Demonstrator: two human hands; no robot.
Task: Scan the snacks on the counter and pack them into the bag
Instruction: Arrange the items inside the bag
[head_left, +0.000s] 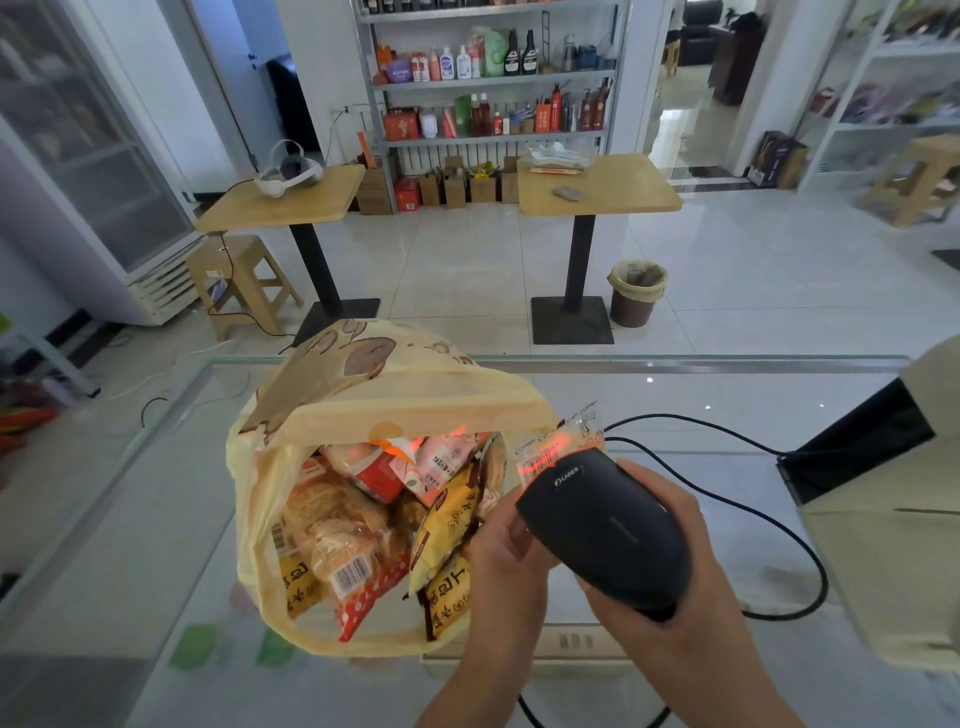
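Fingers (665, 493) of the right hand (701, 582) are wrapping tightly round a black scanner (602, 525), while the left hand (506, 551), fingers curled, is pinching the near end of a snack packet (563, 441), though the scanner is hiding most of that grip. A glass counter (156, 519) is carrying everything. On it a pale yellow plastic bag (395, 400) is sitting just left of both hands, its mouth gaping toward the camera and its inside crowded with packed snacks (337, 525) in orange, red and yellow wrappers, some showing barcodes. The scanner is pointing away from the person, its nose hovering right over the packet. The packet is sticking out beyond the fingertips, beside the bag's right edge, clear with orange print, and a red scan line is glowing across it. A black cable (753, 499) is looping over the counter to the right.
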